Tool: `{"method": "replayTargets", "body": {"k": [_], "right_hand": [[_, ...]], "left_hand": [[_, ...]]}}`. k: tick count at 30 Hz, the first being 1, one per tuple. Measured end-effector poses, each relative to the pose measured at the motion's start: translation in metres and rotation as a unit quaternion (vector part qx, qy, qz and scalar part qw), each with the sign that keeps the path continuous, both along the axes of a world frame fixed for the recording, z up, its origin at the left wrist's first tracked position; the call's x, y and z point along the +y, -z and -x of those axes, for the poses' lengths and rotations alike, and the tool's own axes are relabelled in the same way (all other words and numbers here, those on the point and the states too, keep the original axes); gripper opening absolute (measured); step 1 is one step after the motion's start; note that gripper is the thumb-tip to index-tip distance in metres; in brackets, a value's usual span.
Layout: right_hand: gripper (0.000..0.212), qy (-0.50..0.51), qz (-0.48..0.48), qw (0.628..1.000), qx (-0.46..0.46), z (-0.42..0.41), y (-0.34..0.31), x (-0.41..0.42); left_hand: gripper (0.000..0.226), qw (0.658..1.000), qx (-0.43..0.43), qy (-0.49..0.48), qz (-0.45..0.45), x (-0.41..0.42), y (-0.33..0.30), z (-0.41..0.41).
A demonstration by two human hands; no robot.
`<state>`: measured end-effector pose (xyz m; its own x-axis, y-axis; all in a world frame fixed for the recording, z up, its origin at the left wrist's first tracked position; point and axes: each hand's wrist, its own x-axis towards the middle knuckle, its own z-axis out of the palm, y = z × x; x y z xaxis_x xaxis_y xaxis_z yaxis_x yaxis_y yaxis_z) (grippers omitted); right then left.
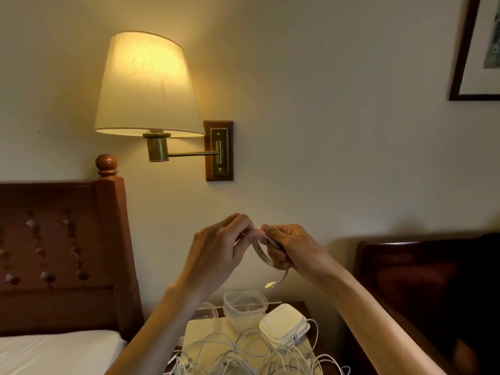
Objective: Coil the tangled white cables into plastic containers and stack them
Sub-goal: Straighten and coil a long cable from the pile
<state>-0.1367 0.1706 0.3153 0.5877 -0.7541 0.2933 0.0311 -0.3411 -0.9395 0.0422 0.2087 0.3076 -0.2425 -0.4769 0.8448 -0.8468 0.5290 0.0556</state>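
the left hand [221, 247] and right hand [290, 249] pinch a small cable coil [262, 251] above the desk [201, 332]; its loose plug end (hanging at 5 o'clock) could slip, springing the loops open onto the tangle [243, 355].

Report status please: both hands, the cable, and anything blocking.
Left hand and right hand both pinching one white cable, coiling it mid-air. Open container waiting below. Tangled cables crowd the table; nothing blocking.

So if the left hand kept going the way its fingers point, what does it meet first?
The left hand points at the right hand; it would first meet the coiled white cable pinched between them, almost at once.
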Motion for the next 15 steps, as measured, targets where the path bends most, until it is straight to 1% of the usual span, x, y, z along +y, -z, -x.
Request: {"method": "replayTargets", "body": {"k": [2, 4, 5, 6, 8, 9, 10, 12, 13, 15], "right_hand": [[0.041, -0.018, -0.029, 0.999, -0.008, -0.001, 0.001, -0.001], [0.043, -0.036, -0.055, 0.998, -0.012, 0.0, 0.001, -0.002], [0.043, -0.043, -0.069, 0.997, -0.015, 0.001, 0.001, -0.003], [0.043, -0.052, -0.088, 0.995, -0.021, 0.002, 0.0, -0.003], [0.043, -0.079, -0.142, 0.986, -0.048, 0.003, -0.001, -0.002], [0.042, -0.099, -0.177, 0.977, -0.07, 0.003, 0.0, -0.002], [0.042, -0.125, -0.212, 0.965, -0.096, 0.003, 0.001, -0.002], [0.04, -0.179, -0.26, 0.937, -0.148, 0.002, 0.003, -0.002], [0.04, -0.197, -0.268, 0.928, -0.166, 0.001, 0.004, -0.003], [0.039, -0.202, -0.264, 0.926, -0.181, 0.0, 0.004, -0.004]], "left_hand": [[0.029, 0.993, 0.093, 0.051, -0.055, -0.006, 0.004, -0.002], [0.027, 0.973, 0.15, 0.111, -0.133, -0.01, 0.008, 0.0], [0.025, 0.957, 0.173, 0.144, -0.181, -0.012, 0.01, 0.002], [0.028, 0.937, 0.197, 0.173, -0.23, -0.012, 0.011, 0.004], [0.044, 0.89, 0.26, 0.219, -0.304, -0.011, 0.013, 0.008], [0.049, 0.873, 0.29, 0.232, -0.315, -0.011, 0.013, 0.01], [0.049, 0.864, 0.316, 0.238, -0.312, -0.01, 0.012, 0.012], [0.04, 0.855, 0.357, 0.239, -0.292, -0.01, 0.01, 0.017], [0.039, 0.851, 0.368, 0.243, -0.287, -0.011, 0.008, 0.02], [0.04, 0.848, 0.375, 0.245, -0.283, -0.014, 0.007, 0.02]]}}
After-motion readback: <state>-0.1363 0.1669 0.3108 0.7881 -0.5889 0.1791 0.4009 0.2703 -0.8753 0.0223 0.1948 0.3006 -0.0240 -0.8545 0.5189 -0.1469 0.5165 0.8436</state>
